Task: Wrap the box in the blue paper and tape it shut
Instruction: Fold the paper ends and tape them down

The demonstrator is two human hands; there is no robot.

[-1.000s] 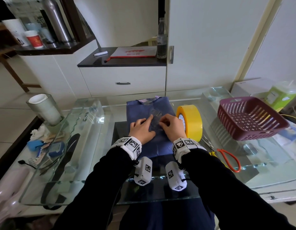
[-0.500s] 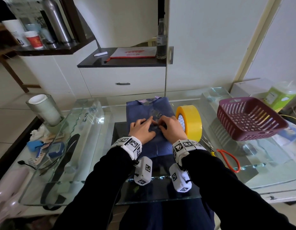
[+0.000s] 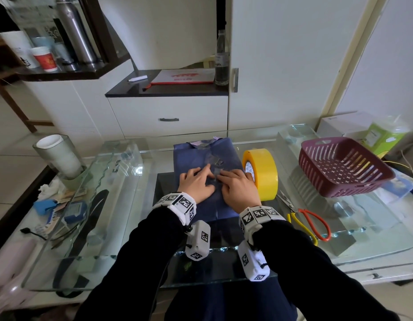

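Flatly, both the left hand and right hand press spread fingers on the blue-wrapped box; a yellow tape roll crowds the right knuckles, scissors beyond, clear glass leftward.

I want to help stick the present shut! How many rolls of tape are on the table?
1. The yellow tape roll stands on edge on the glass table, right beside the blue wrapped box and the right hand. Others could be hiding in the clutter at the left.

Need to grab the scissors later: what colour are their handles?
One orange, one yellow, on the scissors; head view.
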